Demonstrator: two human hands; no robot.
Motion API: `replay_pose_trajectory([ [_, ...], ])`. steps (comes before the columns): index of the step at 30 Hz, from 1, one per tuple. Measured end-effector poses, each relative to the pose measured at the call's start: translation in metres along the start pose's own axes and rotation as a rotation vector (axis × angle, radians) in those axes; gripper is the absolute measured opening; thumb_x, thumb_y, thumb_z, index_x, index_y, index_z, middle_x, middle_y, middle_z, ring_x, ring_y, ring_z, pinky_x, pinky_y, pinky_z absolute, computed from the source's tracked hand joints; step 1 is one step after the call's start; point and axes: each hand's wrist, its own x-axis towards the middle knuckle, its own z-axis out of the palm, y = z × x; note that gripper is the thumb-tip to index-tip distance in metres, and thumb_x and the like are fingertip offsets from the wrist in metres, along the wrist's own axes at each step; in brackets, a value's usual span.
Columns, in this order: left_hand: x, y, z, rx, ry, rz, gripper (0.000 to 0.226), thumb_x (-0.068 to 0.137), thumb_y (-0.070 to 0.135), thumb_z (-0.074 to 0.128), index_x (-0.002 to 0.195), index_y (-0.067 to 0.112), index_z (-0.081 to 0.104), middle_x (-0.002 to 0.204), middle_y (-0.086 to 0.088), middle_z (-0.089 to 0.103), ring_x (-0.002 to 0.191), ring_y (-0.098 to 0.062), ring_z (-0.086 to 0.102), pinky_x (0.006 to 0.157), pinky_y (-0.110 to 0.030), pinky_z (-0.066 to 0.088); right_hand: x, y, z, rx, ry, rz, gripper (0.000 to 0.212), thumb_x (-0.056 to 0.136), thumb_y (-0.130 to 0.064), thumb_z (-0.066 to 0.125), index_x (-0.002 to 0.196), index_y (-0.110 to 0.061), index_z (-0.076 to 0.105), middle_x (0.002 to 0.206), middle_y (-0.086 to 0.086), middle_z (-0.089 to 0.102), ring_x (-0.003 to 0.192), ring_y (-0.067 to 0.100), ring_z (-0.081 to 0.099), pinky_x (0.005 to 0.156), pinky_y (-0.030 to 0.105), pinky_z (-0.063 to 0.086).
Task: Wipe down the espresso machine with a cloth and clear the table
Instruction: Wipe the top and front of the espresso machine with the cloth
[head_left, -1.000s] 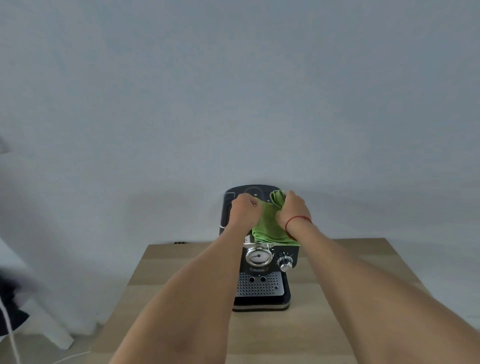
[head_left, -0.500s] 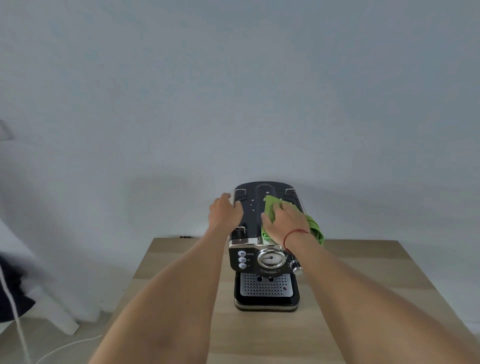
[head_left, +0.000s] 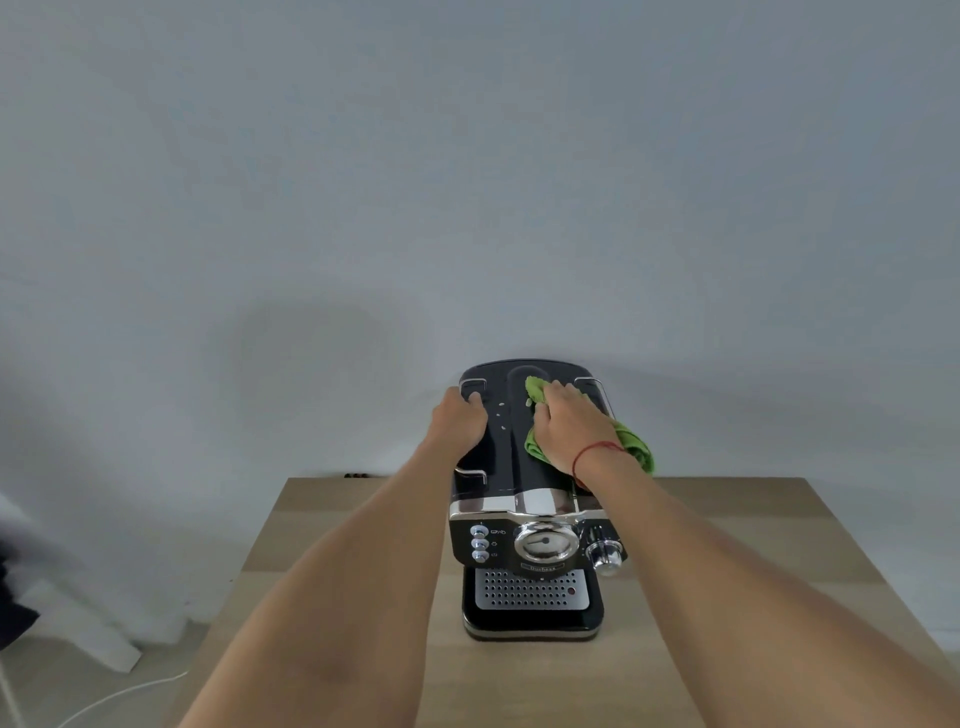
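A black and chrome espresso machine (head_left: 530, 545) stands on a light wooden table (head_left: 363, 545), its back near the wall. My left hand (head_left: 460, 421) rests on the left side of the machine's black top, fingers curled over the edge. My right hand (head_left: 569, 426) presses a green cloth (head_left: 634, 447) flat onto the right side of the top. The cloth pokes out beyond my fingers and hangs over the machine's right edge. A red string circles my right wrist.
A plain grey wall stands right behind the table. A white cable (head_left: 119, 693) lies on the floor at the lower left, next to a white slanted leg (head_left: 88, 634). A dark shape sits at the far left edge.
My left hand let go of the cloth and moved to the machine's left top edge. My right hand spread the cloth on the top and slid it toward the back. The camera moved closer.
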Motion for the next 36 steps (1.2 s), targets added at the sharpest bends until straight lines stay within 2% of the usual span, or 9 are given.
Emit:
replay_pose_trajectory([
  [5, 0.009, -0.003, 0.005, 0.014, 0.024, 0.009, 0.039, 0.102, 0.029, 0.037, 0.134, 0.007, 0.041, 0.13, -0.018, 0.053, 0.118, -0.035, 0.051, 0.091, -0.037, 0.039, 0.026, -0.001, 0.011, 0.105, 0.033, 0.057, 0.05, 0.102, -0.025, 0.023, 0.148, -0.006, 0.028, 0.157, 0.009, 0.027, 0.146, 0.023, 0.021, 0.121, 0.037, 0.017],
  [12, 0.01, -0.004, 0.002, -0.015, 0.027, -0.003, 0.04, 0.102, 0.03, 0.038, 0.134, 0.007, 0.042, 0.132, -0.018, 0.052, 0.118, -0.035, 0.051, 0.084, -0.031, 0.035, 0.032, -0.004, 0.01, 0.11, 0.028, 0.076, 0.048, 0.101, -0.025, 0.024, 0.144, -0.005, 0.033, 0.147, 0.012, 0.04, 0.137, 0.028, 0.036, 0.115, 0.042, 0.028],
  [16, 0.0, -0.006, 0.002, 0.024, 0.036, -0.02, 0.041, 0.102, 0.031, 0.039, 0.132, 0.004, 0.044, 0.131, -0.02, 0.053, 0.118, -0.036, 0.051, 0.089, -0.035, 0.04, 0.018, -0.006, 0.013, 0.077, 0.003, 0.069, 0.051, 0.101, -0.027, 0.023, 0.147, -0.006, 0.029, 0.151, 0.012, 0.034, 0.14, 0.027, 0.031, 0.118, 0.041, 0.022],
  [19, -0.008, -0.002, 0.001, 0.09, 0.055, -0.037, 0.045, 0.102, 0.032, 0.037, 0.131, -0.002, 0.042, 0.132, -0.024, 0.05, 0.12, -0.039, 0.05, 0.094, -0.04, 0.041, 0.005, -0.01, 0.018, 0.042, -0.023, 0.051, 0.055, 0.101, -0.029, 0.02, 0.152, -0.008, 0.017, 0.16, 0.008, 0.016, 0.148, 0.024, 0.014, 0.122, 0.038, 0.008],
  [21, -0.01, 0.003, 0.0, 0.122, 0.044, -0.051, 0.05, 0.103, 0.034, 0.034, 0.135, -0.003, 0.038, 0.136, -0.025, 0.047, 0.123, -0.04, 0.048, 0.097, -0.042, 0.04, -0.002, -0.01, 0.02, 0.058, -0.012, 0.02, 0.055, 0.101, -0.029, 0.02, 0.152, -0.009, 0.016, 0.161, 0.007, 0.013, 0.149, 0.022, 0.011, 0.122, 0.037, 0.007],
  [27, -0.005, 0.01, -0.001, 0.151, 0.022, -0.074, 0.059, 0.102, 0.041, 0.02, 0.141, 0.0, 0.037, 0.139, -0.025, 0.045, 0.127, -0.04, 0.043, 0.105, -0.045, 0.034, 0.002, -0.005, 0.014, 0.099, -0.013, -0.049, 0.052, 0.102, -0.026, 0.02, 0.152, -0.01, 0.02, 0.16, 0.006, 0.015, 0.148, 0.02, 0.012, 0.123, 0.035, 0.007],
  [32, 0.008, 0.006, 0.004, 0.066, 0.026, -0.109, 0.054, 0.102, 0.034, 0.015, 0.14, 0.004, 0.04, 0.142, -0.02, 0.044, 0.129, -0.037, 0.041, 0.107, -0.043, 0.03, 0.024, -0.003, 0.014, 0.144, 0.053, -0.075, 0.045, 0.102, -0.021, 0.027, 0.145, -0.01, 0.036, 0.153, 0.006, 0.033, 0.142, 0.021, 0.029, 0.12, 0.033, 0.018],
  [36, 0.014, 0.003, 0.006, 0.036, 0.025, -0.117, 0.054, 0.103, 0.033, 0.015, 0.139, 0.004, 0.042, 0.141, -0.019, 0.045, 0.13, -0.035, 0.041, 0.107, -0.042, 0.03, 0.053, -0.007, 0.014, 0.138, 0.058, -0.05, 0.045, 0.101, -0.022, 0.027, 0.142, -0.009, 0.04, 0.149, 0.007, 0.039, 0.138, 0.022, 0.035, 0.118, 0.036, 0.024],
])
